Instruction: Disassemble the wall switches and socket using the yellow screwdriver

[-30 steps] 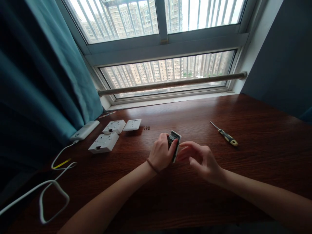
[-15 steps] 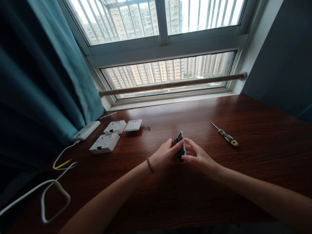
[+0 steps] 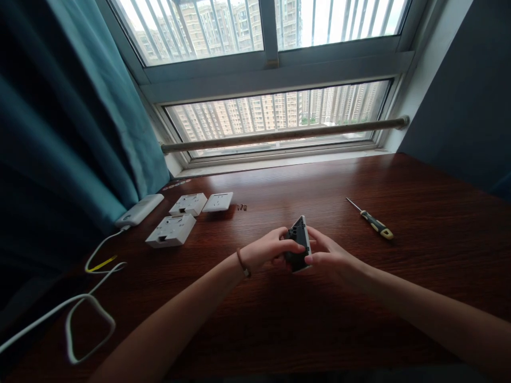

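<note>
Between my hands, a little above the table, is a wall socket panel (image 3: 297,258) with a dark back and a white front plate, tilted so that its back faces my left. My left hand (image 3: 270,248) is closed on it, the thumb lying across the dark back. From the other side my right hand (image 3: 328,254) pinches the white plate at its edge, with the thumb at the near corner. The far fingers of both hands are partly hidden by the panel.
Two white back boxes (image 3: 171,232), another white socket panel (image 3: 218,202) and several small screws (image 3: 241,207) lie at the left. A screwdriver (image 3: 375,223) rests on the right of the table (image 3: 319,186). A white power strip (image 3: 139,209) trails a white cable (image 3: 72,324).
The socket panel has turned slightly, showing more of its dark back, and sits a bit farther right. My left thumb has slid lower across the back.
</note>
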`<action>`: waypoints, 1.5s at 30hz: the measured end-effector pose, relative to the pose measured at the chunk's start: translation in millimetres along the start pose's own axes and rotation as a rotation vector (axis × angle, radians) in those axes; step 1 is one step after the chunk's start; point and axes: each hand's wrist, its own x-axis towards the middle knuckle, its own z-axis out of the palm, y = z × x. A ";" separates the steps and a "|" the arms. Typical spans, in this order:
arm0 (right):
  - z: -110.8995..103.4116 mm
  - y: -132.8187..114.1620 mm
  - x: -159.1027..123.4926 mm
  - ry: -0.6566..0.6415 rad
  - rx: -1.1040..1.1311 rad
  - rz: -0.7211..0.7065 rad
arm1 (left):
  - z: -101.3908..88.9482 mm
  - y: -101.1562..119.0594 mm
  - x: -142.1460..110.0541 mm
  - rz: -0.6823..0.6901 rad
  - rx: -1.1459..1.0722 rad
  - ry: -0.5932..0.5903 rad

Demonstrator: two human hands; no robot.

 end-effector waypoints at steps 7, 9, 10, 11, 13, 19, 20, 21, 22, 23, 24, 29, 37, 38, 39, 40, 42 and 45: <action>-1.0 1.9 2.2 -0.037 0.076 -0.042 | 8.8 0.2 3.0 0.024 0.008 0.173; -1.6 2.1 2.3 -0.039 0.090 -0.031 | 9.3 2.2 2.0 0.017 0.025 0.183; -2.0 1.7 2.4 -0.041 0.091 -0.030 | 9.3 3.5 1.1 0.012 0.035 0.185; -2.7 1.0 2.7 -0.045 0.086 -0.038 | 9.2 5.0 0.0 0.011 0.043 0.184; -4.4 -0.3 3.8 -0.060 0.052 -0.074 | 9.0 7.3 -2.6 0.028 0.061 0.178; -7.5 1.4 6.6 -0.068 -0.162 -0.208 | 16.9 -1.1 -5.9 0.159 0.277 0.341; -6.7 1.5 6.2 -0.044 -0.222 -0.237 | 19.1 -3.5 -6.2 0.180 0.351 0.398; -5.6 1.0 5.4 -0.010 -0.289 -0.265 | 20.9 -5.5 -6.7 0.195 0.429 0.448; -4.2 0.0 4.3 0.030 -0.359 -0.289 | 22.3 -6.6 -7.5 0.203 0.509 0.490; -2.9 -1.6 3.0 0.073 -0.428 -0.310 | 23.1 -7.0 -8.5 0.205 0.588 0.526; -1.6 -3.6 1.6 0.113 -0.491 -0.322 | 23.3 -6.6 -9.6 0.204 0.672 0.560; 1.7 -10.1 -3.0 0.177 -0.613 -0.278 | 22.4 -1.2 -14.7 0.195 1.083 0.717; -0.3 -5.6 -1.3 0.096 -0.537 -0.255 | 22.6 -2.5 -15.3 0.197 1.299 0.750; -0.6 -6.0 -1.3 0.069 -0.522 -0.247 | 21.4 -3.1 -14.9 0.198 1.302 0.741; -0.6 -6.6 -1.4 0.048 -0.510 -0.238 | 20.2 -3.7 -14.3 0.199 1.304 0.733; -0.5 -7.2 -1.5 0.035 -0.501 -0.230 | 19.1 -4.2 -13.6 0.201 1.307 0.728; 0.2 -8.0 -2.0 0.037 -0.508 -0.225 | 17.5 -5.1 -12.3 0.207 1.309 0.723; 1.2 -8.9 -2.2 0.075 -0.535 -0.240 | 17.4 -5.1 -11.2 0.220 1.313 0.729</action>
